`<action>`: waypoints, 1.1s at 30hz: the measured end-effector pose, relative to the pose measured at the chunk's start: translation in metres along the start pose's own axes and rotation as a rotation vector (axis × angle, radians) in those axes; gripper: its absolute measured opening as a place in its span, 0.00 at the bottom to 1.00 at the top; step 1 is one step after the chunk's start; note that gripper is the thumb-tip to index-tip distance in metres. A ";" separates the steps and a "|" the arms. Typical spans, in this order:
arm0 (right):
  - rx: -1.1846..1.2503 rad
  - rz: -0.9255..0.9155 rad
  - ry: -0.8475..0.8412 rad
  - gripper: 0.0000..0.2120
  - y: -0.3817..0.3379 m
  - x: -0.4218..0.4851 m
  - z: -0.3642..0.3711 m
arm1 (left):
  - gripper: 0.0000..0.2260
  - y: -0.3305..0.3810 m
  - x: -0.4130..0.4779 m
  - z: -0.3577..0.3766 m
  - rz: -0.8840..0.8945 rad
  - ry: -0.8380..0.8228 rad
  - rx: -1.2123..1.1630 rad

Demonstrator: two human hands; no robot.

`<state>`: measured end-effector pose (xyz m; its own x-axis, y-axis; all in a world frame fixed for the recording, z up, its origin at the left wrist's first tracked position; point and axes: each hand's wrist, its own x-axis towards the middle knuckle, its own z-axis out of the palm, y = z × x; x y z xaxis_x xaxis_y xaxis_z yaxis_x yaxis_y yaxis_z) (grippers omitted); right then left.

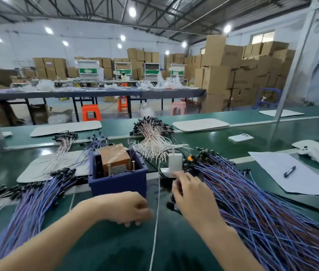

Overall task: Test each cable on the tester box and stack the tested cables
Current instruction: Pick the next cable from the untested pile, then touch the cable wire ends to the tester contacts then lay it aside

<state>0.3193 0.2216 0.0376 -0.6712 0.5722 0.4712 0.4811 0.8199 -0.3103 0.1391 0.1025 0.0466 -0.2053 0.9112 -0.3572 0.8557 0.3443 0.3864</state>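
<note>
Left forearm: your left forearm (57, 237) comes in from the lower left corner and slants up towards the middle, bare to the wrist.
Left hand: your left hand (129, 209) lies back-up, knuckles uppermost, wrist bent slightly down.
Left fingers: they are curled under the palm, and only the fingertips (138, 223) peep out below. The hand is blurred, so a grip cannot be made out.
Right forearm: your right forearm (219, 241) rises from the bottom edge and leans up and to the left.
Right hand: your right hand (191, 194) sits higher than the left and apart from it, its back facing you.
Right fingers: the fingers (176, 187) bend leftward. What they pinch, if anything, is hidden.
</note>
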 end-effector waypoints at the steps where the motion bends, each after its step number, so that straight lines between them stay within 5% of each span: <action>1: 0.053 -0.052 -0.012 0.14 -0.014 0.002 0.013 | 0.17 -0.021 -0.017 -0.003 -0.046 0.006 -0.020; 6: 0.212 -0.234 -0.192 0.14 -0.084 0.010 0.078 | 0.15 -0.114 -0.088 -0.014 -0.286 0.341 -0.040; 11: 0.203 -0.214 -0.454 0.13 -0.117 0.013 0.131 | 0.11 -0.174 -0.108 -0.002 -0.536 0.678 -0.035; 13: 0.192 -0.174 -0.432 0.13 -0.116 0.008 0.144 | 0.11 -0.186 -0.106 0.000 -0.620 0.753 0.002; 20: 0.185 -0.145 -0.362 0.11 -0.113 0.005 0.155 | 0.14 -0.218 -0.090 0.000 -0.856 0.759 -0.033; 33: 0.215 -0.138 -0.339 0.11 -0.111 0.007 0.159 | 0.16 -0.219 -0.065 -0.005 -0.877 0.895 -0.032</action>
<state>0.1715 0.1375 -0.0564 -0.8860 0.4010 0.2329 0.2692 0.8538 -0.4457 -0.0378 -0.0310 -0.0106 -0.9602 0.2019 0.1928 0.2580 0.9058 0.3362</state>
